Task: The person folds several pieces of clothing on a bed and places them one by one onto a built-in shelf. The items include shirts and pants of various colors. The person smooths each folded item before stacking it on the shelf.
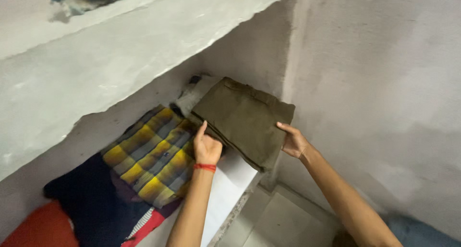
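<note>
The left hand, with a red thread band round its wrist, is curled shut on the near left edge of a folded olive-green garment, thumb up against the cloth. The right hand grips the garment's right edge, fingers spread along the fold and partly tucked beneath it. Between the two hands the garment is held flat and slightly tilted, inside the shelf opening, its far corner near the back wall and its near corner hanging past the shelf's front lip. Under and behind it lies a pale grey folded cloth, partly hidden. Just beside the left hand, touching the olive piece's lower edge, sits a folded shirt checked in yellow and grey. Further left on the same white shelf are a dark navy garment, a striped red and white piece and something orange-red at the corner. A thick grey concrete slab runs above the stack, a rough plastered wall stands to the right, and pale floor tiles show below
</note>
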